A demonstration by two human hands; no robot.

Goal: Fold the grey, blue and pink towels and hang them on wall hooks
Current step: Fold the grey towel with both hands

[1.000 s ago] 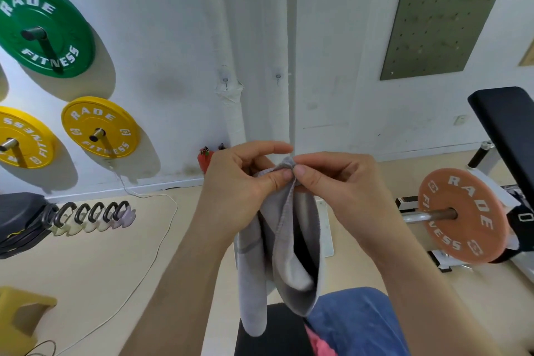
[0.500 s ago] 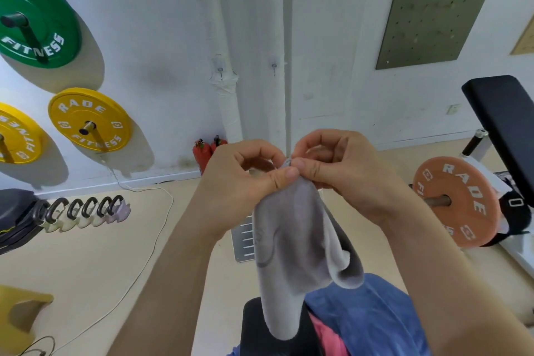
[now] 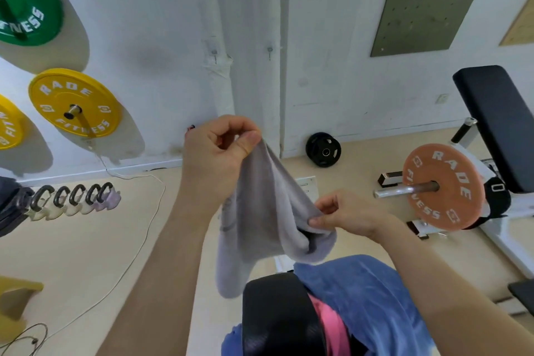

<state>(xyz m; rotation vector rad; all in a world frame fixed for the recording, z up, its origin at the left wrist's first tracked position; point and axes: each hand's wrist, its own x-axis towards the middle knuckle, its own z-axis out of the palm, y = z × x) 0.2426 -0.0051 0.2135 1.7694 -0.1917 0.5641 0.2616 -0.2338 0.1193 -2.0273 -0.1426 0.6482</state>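
My left hand [image 3: 219,153] pinches the top corner of the grey towel [image 3: 260,220], which hangs in the air below it. Lower and to the right, my right hand [image 3: 344,215] pinches a fold of the same towel. The blue towel [image 3: 361,298] and the pink towel [image 3: 332,326] lie bunched on a black padded seat [image 3: 277,315] at the bottom middle. Two small wall hooks [image 3: 214,52] [image 3: 270,50] sit on the white wall above my hands.
Green [image 3: 26,6] and yellow weight plates [image 3: 75,101] hang on the left wall. An orange plate [image 3: 442,186] on a bar and a black bench [image 3: 497,124] stand at the right. A small black plate [image 3: 323,149] leans at the wall base. A cable [image 3: 138,228] trails on the floor.
My hands were together at the towel's top corner. My right hand has slid down and to the right along the towel, and my left hand keeps the corner raised.
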